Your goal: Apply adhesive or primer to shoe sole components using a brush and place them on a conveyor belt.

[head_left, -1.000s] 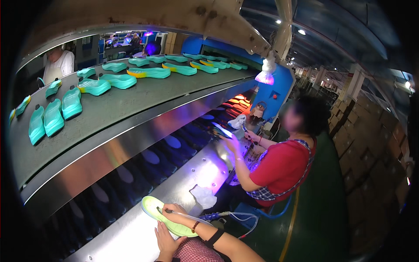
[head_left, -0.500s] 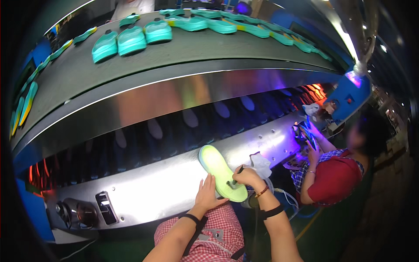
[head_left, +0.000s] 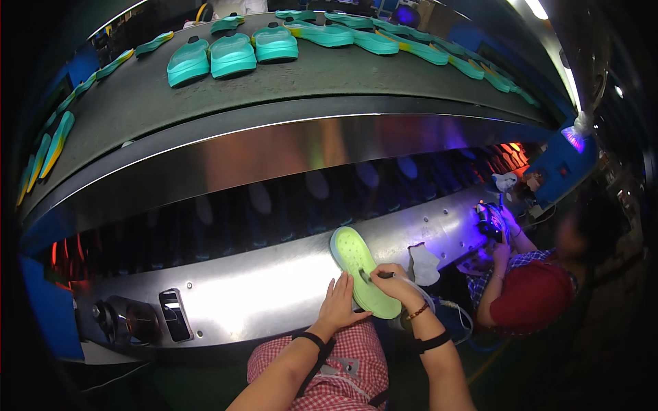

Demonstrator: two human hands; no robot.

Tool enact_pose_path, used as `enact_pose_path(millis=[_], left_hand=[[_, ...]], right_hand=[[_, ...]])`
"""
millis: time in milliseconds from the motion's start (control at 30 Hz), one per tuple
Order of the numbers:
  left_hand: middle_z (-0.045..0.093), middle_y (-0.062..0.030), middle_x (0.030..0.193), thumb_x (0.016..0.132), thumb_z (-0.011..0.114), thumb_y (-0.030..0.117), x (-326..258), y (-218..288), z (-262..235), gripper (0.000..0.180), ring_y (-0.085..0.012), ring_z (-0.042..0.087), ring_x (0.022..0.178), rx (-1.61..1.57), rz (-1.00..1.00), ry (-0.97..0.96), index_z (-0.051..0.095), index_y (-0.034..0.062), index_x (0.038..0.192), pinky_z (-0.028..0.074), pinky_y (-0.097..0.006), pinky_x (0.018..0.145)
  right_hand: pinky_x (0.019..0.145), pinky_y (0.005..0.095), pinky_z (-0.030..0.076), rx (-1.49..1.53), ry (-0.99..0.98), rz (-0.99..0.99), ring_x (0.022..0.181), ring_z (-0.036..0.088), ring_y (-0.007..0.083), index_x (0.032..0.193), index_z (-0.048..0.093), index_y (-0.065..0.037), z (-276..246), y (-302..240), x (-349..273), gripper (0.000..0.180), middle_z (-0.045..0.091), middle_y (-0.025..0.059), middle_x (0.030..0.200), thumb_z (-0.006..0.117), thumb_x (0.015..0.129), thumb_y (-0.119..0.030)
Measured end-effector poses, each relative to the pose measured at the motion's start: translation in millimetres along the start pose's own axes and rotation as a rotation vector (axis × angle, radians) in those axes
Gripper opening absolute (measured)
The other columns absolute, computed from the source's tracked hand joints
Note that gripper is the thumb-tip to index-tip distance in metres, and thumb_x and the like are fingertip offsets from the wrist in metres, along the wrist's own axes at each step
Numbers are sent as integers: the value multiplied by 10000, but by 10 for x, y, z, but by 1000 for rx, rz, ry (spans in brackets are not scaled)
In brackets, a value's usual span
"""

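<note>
A pale yellow-green shoe sole [head_left: 354, 250] lies slantwise on the metal ledge, its near end toward my lap. Small dimples mark its far half. My left hand [head_left: 337, 305] rests flat along the sole's left edge, fingers stretched out and the thumb by its near end. My right hand [head_left: 397, 282] is closed around a dark-handled brush [head_left: 365, 275], whose dark head touches the middle of the sole. Pale tubing runs beside the right wrist.
Turquoise soles [head_left: 233, 55] line the belt [head_left: 295, 79] above. Dark slots behind the ledge [head_left: 253, 291] hold pale oval shapes. A phone [head_left: 175, 315] and dark round container [head_left: 140, 322] lie left. A white cloth [head_left: 425, 264] is right, beside a co-worker in red [head_left: 531, 294].
The brush has moved from the near part of the sole up to its middle. My left hand still lies along the edge. The whole view has shifted slightly.
</note>
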State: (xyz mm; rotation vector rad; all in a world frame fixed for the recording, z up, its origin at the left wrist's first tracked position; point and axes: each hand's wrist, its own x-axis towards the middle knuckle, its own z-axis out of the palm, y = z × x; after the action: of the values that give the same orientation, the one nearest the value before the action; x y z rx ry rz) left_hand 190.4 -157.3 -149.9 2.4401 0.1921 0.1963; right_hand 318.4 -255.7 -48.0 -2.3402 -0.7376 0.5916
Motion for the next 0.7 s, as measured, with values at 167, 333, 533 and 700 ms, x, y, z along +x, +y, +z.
enact_pose_path(millis=[167,333,533,700], left_hand=[[219,-292,1365,638,637,592,-22,-65,44,1080,-347,184,1312,18,-6,2,188,-123,1312,124,-463,1072],[217,-293,1367,638,635,595,-14,-61,40,1080,-346,184,1313,7,-1,-8,191,-124,1311,123,-460,1073],[212,-291,1371,645,632,589,-45,-66,28,1067,-340,181,1315,-4,-7,-5,196,-122,1311,123,-454,1075],[220,-267,1382,678,589,600,-30,-69,83,1022,-323,180,1321,23,2,6,209,-102,1317,108,-437,1080]], right_hand=[[658,325,482,-213,-56,-402,702,610,269,854,626,0,-127,-5,-323,162,631,141,766,598,771,-136],[728,346,477,-509,146,-837,845,587,258,957,586,-17,9,-40,-578,297,572,140,1072,607,665,-61],[731,332,476,-563,196,-882,833,587,260,964,597,-20,88,26,-543,261,584,146,1054,602,705,-47],[665,266,483,176,298,-404,746,610,189,897,617,14,249,121,-229,132,632,103,862,572,806,-69]])
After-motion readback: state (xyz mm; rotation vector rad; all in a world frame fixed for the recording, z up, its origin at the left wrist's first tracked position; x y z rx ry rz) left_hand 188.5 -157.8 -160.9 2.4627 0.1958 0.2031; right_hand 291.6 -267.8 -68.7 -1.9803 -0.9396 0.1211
